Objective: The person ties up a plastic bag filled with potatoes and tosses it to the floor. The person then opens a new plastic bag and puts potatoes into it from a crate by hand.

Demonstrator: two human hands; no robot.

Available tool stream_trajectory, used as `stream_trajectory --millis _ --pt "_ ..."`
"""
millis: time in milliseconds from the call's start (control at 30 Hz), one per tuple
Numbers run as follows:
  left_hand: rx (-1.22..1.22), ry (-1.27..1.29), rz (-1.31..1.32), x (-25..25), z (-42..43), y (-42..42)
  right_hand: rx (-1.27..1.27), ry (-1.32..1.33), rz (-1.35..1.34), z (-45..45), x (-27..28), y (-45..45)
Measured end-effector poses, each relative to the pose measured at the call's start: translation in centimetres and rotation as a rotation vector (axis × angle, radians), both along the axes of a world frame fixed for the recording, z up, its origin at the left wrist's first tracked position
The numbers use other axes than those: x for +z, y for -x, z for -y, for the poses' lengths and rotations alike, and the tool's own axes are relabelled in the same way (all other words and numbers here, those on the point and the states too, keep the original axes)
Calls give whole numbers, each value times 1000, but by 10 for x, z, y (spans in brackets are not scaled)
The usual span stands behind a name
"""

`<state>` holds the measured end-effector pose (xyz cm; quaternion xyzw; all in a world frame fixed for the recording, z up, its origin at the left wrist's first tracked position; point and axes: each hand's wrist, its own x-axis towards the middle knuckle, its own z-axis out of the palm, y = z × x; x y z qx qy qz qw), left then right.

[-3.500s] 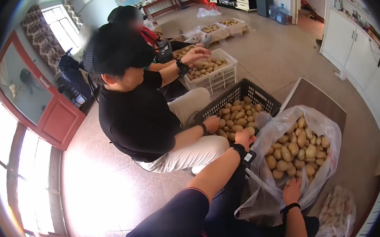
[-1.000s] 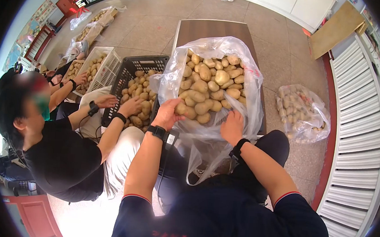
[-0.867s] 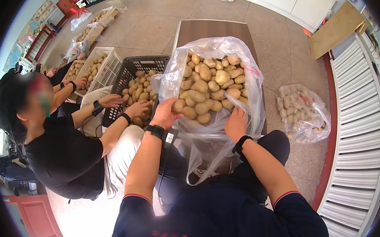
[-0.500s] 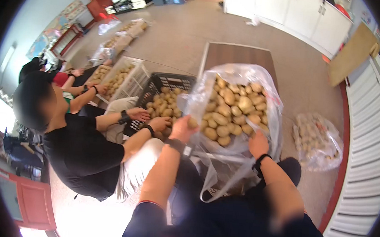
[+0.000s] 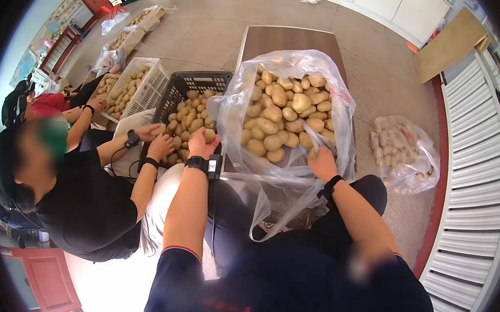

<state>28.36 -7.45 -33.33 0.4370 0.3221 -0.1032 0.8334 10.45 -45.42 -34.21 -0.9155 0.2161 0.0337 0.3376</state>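
My left hand (image 5: 202,147) is closed around a potato (image 5: 209,134), above the near right part of a black plastic crate (image 5: 200,78) holding many potatoes. My right hand (image 5: 322,164) is at the near right of a large clear plastic bag (image 5: 239,106) filled with potatoes (image 5: 288,113). A fold of the bag's film rises from its curled fingers, which grip the plastic. Whether a potato is also under those fingers is hard to make out. The bag lies open on a brown board (image 5: 293,40).
On my left a co-worker in black (image 5: 93,203) has both hands over the black crate. Beyond is a white crate (image 5: 150,85) of potatoes and another person. A tied bag of potatoes (image 5: 404,154) rests on the floor at right, near a white radiator (image 5: 474,189).
My left hand has moved left with the potato, from the bag's edge to over the black crate. My right hand stays at the bag's near right side. The view has tilted down.
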Motion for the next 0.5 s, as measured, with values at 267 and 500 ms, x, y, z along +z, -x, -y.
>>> stream_trajectory --millis 267,500 --pt "98 -55 14 9 1 5 305 590 219 -29 32 17" --pt "185 -98 33 13 -2 5 238 619 126 -31 15 14"
